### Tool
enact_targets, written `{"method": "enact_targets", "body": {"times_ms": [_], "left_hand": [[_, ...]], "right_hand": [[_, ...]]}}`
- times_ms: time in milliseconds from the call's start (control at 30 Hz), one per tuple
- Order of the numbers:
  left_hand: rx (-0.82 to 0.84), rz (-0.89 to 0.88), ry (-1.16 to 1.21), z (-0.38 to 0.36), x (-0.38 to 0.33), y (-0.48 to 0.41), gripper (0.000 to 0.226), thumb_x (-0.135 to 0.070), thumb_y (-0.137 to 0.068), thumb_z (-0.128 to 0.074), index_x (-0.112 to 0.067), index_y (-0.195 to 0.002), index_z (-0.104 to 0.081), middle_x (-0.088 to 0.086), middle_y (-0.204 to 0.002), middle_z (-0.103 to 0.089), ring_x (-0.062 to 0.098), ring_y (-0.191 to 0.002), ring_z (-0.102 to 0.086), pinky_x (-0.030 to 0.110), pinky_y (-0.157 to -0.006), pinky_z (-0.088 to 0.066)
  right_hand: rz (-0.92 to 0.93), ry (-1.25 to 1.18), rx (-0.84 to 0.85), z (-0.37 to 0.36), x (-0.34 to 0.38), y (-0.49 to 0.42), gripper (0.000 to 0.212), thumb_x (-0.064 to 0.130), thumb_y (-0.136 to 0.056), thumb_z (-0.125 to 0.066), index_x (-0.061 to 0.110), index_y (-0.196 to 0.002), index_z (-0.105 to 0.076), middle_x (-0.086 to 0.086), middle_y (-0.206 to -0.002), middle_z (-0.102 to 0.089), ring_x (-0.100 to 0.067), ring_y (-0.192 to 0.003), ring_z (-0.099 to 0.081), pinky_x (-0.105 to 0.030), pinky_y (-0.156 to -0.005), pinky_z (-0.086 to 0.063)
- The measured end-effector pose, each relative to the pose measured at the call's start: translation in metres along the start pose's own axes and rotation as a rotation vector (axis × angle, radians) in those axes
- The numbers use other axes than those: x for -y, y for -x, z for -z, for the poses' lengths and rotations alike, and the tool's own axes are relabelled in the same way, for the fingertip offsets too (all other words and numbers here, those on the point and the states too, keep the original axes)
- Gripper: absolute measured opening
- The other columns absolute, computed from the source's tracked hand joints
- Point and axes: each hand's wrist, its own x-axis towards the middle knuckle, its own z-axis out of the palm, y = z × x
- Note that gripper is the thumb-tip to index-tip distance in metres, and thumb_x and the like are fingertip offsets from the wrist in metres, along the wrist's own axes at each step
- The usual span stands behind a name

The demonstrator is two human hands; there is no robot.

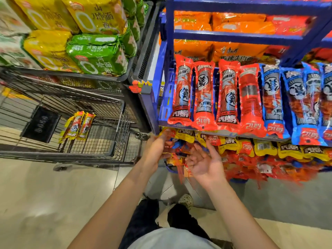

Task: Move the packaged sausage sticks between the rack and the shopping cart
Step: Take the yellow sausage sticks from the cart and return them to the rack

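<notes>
1. I see the left hand [156, 150] reached up to the left end of the lower tier of the blue rack [233, 35]. Its fingertips are against the first of the yellow sausage packs [231, 143] hanging there.
2. That hand is smeared by motion blur. I cannot tell whether its fingers pinch a pack or only touch it.
3. The right hand [204, 164] hangs just beside the left one, a little lower. Its palm is turned up, its fingers are spread and loose, and it holds nothing that I can make out.
4. The yellow sausage packs run in a row along the lower tier, from the left hand out to the right edge of the view. More red and orange packs are heaped beneath them.
5. On the tier above, red sausage packs [204, 96] stand side by side on the left. Blue sausage packs [298, 103] continue the row to the right.
6. Higher up in the rack lie orange noodle bags [242, 26].
7. The shopping cart [124, 108] stands to the left of the rack, close to its corner. Two yellow packs in the cart [79, 125] lie side by side against the wire, near a black placard [41, 124].
8. Behind the cart, a dark wire bin carries yellow and green noodle bags [97, 54].
9. Below the hands I see a pale tiled floor [45, 194] and one shoe [186, 200].
</notes>
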Motion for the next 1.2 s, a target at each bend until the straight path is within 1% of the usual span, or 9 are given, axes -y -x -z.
{"method": "enact_targets", "body": {"times_ms": [100, 233, 400, 500, 600, 733, 867, 967, 1200], "left_hand": [[-0.006, -0.014, 0.006, 0.018, 0.002, 0.008, 0.029, -0.039, -0.094, -0.056, -0.011, -0.097, -0.062, 0.005, -0.08, -0.069, 0.027, -0.072, -0.065, 0.022, -0.051, -0.05], [-0.028, -0.023, -0.031, 0.065, 0.016, 0.018, 0.021, -0.031, -0.098, -0.054, -0.012, -0.089, -0.058, 0.005, -0.079, -0.066, 0.018, -0.058, -0.061, 0.021, -0.046, -0.045], [-0.171, 0.071, -0.051, 0.16, 0.046, 0.041, 0.016, -0.017, -0.098, -0.053, -0.004, -0.1, -0.061, 0.007, -0.086, -0.067, 0.018, -0.062, -0.059, 0.021, -0.051, -0.046], [-0.316, 0.163, 0.036, 0.228, 0.07, 0.061, 0.012, -0.015, -0.097, -0.054, -0.006, -0.094, -0.062, 0.012, -0.089, -0.068, 0.021, -0.06, -0.059, 0.028, -0.055, -0.047], [-0.474, 0.21, 0.104, 0.297, 0.11, 0.087, 0.011, -0.013, -0.094, -0.057, -0.004, -0.091, -0.062, 0.016, -0.087, -0.067, 0.023, -0.059, -0.058, 0.029, -0.052, -0.045], [-0.579, 0.261, 0.035, 0.374, 0.156, 0.123, 0.014, -0.016, -0.094, -0.056, -0.005, -0.09, -0.062, 0.015, -0.085, -0.068, 0.024, -0.062, -0.062, 0.031, -0.057, -0.046], [-0.642, 0.338, 0.034, 0.438, 0.189, 0.149, 0.011, -0.008, -0.093, -0.057, 0.0, -0.085, -0.06, 0.021, -0.08, -0.066, 0.024, -0.057, -0.059, 0.024, -0.045, -0.043], [-0.689, 0.377, 0.056, 0.479, 0.205, 0.156, 0.016, -0.001, -0.092, -0.056, -0.006, -0.077, -0.058, 0.017, -0.079, -0.064, 0.023, -0.055, -0.056, 0.018, -0.037, -0.041], [-0.648, 0.403, 0.081, 0.539, 0.206, 0.124, 0.015, -0.008, -0.092, -0.055, -0.01, -0.079, -0.061, 0.015, -0.084, -0.066, 0.021, -0.06, -0.059, 0.02, -0.043, -0.044]], "right_hand": [[-0.02, 0.043, 0.052, 0.013, -0.018, 0.01, 0.039, 0.035, -0.083, -0.064, 0.006, -0.109, -0.064, -0.011, -0.087, -0.064, -0.02, -0.063, -0.052, -0.028, -0.056, -0.04], [-0.059, 0.234, 0.143, 0.002, -0.046, 0.002, 0.059, 0.035, -0.054, -0.087, 0.009, -0.103, -0.068, -0.01, -0.083, -0.069, -0.021, -0.06, -0.057, -0.029, -0.057, -0.043], [-0.086, 0.771, 0.11, -0.043, -0.102, -0.027, 0.019, 0.024, -0.096, -0.052, 0.008, -0.1, -0.062, -0.008, -0.074, -0.067, -0.017, -0.053, -0.061, -0.023, -0.048, -0.049], [-0.097, 1.079, 0.141, -0.077, -0.151, -0.044, 0.011, 0.014, -0.097, -0.053, 0.01, -0.088, -0.059, -0.01, -0.066, -0.059, -0.013, -0.041, -0.054, -0.018, -0.04, -0.042], [-0.136, 1.372, 0.186, -0.098, -0.207, -0.06, 0.022, 0.009, -0.096, -0.053, 0.011, -0.076, -0.061, -0.004, -0.059, -0.059, -0.011, -0.038, -0.051, -0.018, -0.038, -0.037], [0.011, 1.913, 0.349, -0.115, -0.272, -0.066, 0.012, 0.027, -0.089, -0.068, 0.02, -0.08, -0.063, 0.009, -0.066, -0.061, -0.013, -0.064, -0.057, -0.028, -0.063, -0.048], [-0.057, 2.263, 0.45, -0.135, -0.323, -0.062, 0.023, 0.042, -0.094, -0.058, 0.022, -0.105, -0.062, 0.004, -0.094, -0.064, -0.013, -0.088, -0.06, -0.024, -0.067, -0.044], [-0.063, 2.302, 0.519, -0.153, -0.357, -0.068, 0.025, 0.042, -0.094, -0.057, 0.021, -0.107, -0.063, 0.002, -0.099, -0.064, -0.014, -0.094, -0.06, -0.024, -0.074, -0.04], [-0.034, 2.233, 0.349, -0.175, -0.407, -0.107, 0.014, 0.024, -0.088, -0.064, 0.018, -0.078, -0.071, -0.005, -0.072, -0.073, -0.016, -0.062, -0.065, -0.034, -0.069, -0.054]]}}
